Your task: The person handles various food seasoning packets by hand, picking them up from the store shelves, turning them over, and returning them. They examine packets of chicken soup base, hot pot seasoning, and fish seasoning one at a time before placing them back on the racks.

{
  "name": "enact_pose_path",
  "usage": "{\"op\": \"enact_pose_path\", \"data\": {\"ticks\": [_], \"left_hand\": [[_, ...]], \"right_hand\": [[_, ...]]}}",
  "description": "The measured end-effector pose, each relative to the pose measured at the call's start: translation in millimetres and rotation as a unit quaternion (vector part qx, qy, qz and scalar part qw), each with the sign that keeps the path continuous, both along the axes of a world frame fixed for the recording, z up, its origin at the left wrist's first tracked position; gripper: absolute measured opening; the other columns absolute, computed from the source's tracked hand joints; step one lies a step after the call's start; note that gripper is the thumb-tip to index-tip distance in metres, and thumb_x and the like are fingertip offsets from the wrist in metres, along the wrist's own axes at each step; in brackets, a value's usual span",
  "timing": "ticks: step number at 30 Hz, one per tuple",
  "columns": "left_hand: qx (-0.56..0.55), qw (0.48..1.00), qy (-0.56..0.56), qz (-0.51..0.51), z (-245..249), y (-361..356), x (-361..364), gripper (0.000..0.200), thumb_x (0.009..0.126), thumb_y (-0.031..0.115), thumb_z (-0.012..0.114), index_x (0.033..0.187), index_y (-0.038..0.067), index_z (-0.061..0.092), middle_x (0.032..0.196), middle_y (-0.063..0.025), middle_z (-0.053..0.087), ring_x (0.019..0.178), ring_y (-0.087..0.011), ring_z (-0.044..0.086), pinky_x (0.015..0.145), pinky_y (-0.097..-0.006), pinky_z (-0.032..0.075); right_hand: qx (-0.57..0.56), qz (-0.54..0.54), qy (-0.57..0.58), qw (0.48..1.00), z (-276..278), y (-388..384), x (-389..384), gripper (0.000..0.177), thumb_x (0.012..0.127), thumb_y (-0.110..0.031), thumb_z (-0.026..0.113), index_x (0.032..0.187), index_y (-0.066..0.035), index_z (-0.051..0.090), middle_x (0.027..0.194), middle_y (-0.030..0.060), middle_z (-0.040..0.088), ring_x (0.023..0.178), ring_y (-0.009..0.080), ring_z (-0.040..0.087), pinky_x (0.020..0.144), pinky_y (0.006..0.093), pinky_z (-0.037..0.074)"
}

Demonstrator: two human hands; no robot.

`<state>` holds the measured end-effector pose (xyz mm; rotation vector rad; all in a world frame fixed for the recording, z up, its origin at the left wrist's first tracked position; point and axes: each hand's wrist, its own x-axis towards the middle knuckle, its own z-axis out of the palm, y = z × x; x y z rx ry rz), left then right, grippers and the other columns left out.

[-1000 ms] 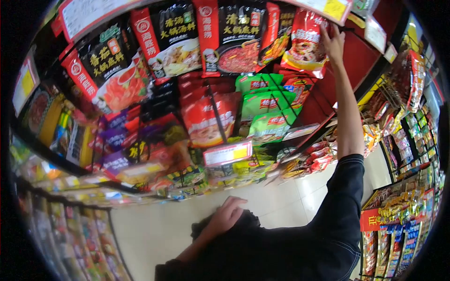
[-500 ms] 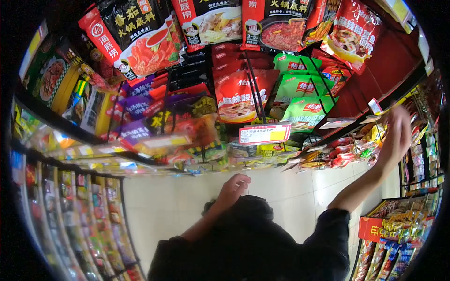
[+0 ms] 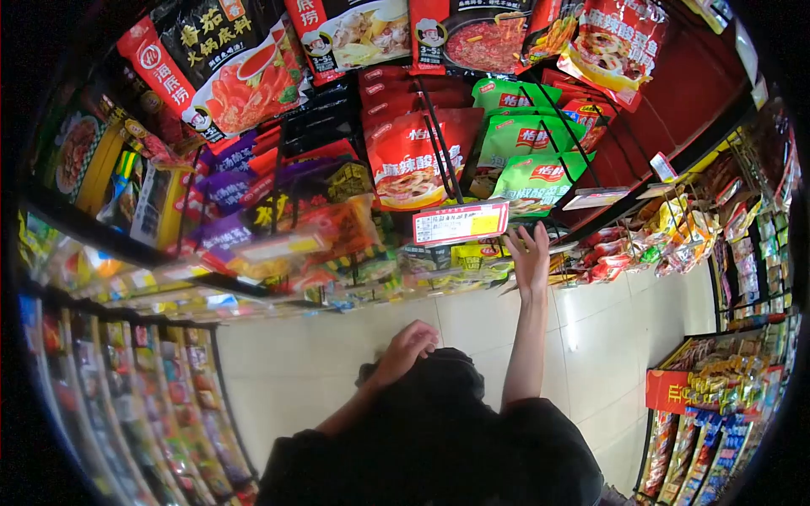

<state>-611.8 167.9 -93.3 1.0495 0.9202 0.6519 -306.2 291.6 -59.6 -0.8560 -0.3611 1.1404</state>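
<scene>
My right hand (image 3: pixel 530 261) reaches up at the shelf edge with its fingers spread and nothing in them. Its fingertips are just right of a price tag (image 3: pixel 461 223) and below the front green seasoning pouch (image 3: pixel 540 183). Left of the green pouches stands a row of red pouches (image 3: pixel 422 164), hung between black wire dividers. Low in front of my body, my left hand (image 3: pixel 410 347) is held over the floor, away from the shelf, its fingers loosely curled together around nothing visible.
Black hotpot-base packets (image 3: pixel 240 80) hang above, and purple pouches (image 3: pixel 226 190) fill the left of the shelf. Snack packets (image 3: pixel 675 232) hang at the right. More racks (image 3: pixel 143 388) stand at lower left, and a red box sign (image 3: pixel 666 390) at lower right. Pale floor tiles (image 3: pixel 591 354) lie below.
My right hand has swung left from the far right of the shelf to below the green pouches, its fingers now spread. My left hand has lowered slightly. The view has shifted a little.
</scene>
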Motion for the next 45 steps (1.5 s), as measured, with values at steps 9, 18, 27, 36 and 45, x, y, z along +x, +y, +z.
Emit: {"op": "enact_pose_path", "data": {"ticks": [9,18,27,36,45], "left_hand": [[-0.016,1.0,0.01,0.006,11.2,-7.9,-14.6,0.016,0.103,0.016,0.052,0.112,0.005,0.06,0.099,-0.0049,0.066,0.085,-0.0117,0.062,0.074,-0.0256,0.051],[0.015,1.0,0.006,0.004,5.4,-6.8,-13.7,0.019,0.102,0.018,0.051,0.109,0.004,0.061,0.096,-0.0064,0.066,0.084,-0.0138,0.062,0.073,-0.0276,0.052],[0.009,0.999,0.021,-0.036,-0.7,-3.9,-4.8,0.013,0.103,0.014,0.051,0.109,0.005,0.059,0.098,-0.0044,0.065,0.084,-0.012,0.063,0.072,-0.0255,0.051],[0.018,0.999,0.029,-0.038,1.8,3.2,3.5,0.014,0.103,0.017,0.053,0.109,0.006,0.061,0.098,-0.0045,0.066,0.084,-0.0118,0.064,0.072,-0.0251,0.052],[0.017,0.999,0.025,-0.018,-5.4,9.1,6.3,0.015,0.103,0.018,0.054,0.109,0.007,0.061,0.099,-0.0047,0.067,0.084,-0.0114,0.064,0.072,-0.0245,0.052]], "right_hand": [[0.032,0.049,0.193,0.979,-25.4,31.8,1.2,0.064,0.099,-0.033,0.064,0.146,-0.002,0.034,0.15,0.0188,0.032,0.141,0.0318,0.037,0.118,0.0439,0.037],[0.049,0.055,0.132,0.989,-32.7,24.5,-8.7,0.046,0.101,-0.03,0.063,0.13,0.003,0.049,0.12,0.0138,0.055,0.12,0.0276,0.055,0.113,0.0415,0.045],[0.009,0.048,0.125,0.991,-42.8,40.2,0.9,0.048,0.098,-0.032,0.066,0.124,0.004,0.048,0.118,0.016,0.053,0.115,0.0304,0.059,0.107,0.039,0.05],[0.026,0.031,0.111,0.993,-46.1,56.6,-0.5,0.038,0.1,-0.021,0.062,0.126,0.004,0.048,0.12,0.0164,0.054,0.118,0.032,0.057,0.109,0.0406,0.049],[-0.02,0.094,0.093,0.991,-3.2,22.3,36.0,0.045,0.1,-0.021,0.06,0.131,0.008,0.046,0.133,0.0262,0.051,0.124,0.0344,0.057,0.108,0.0413,0.05]]}}
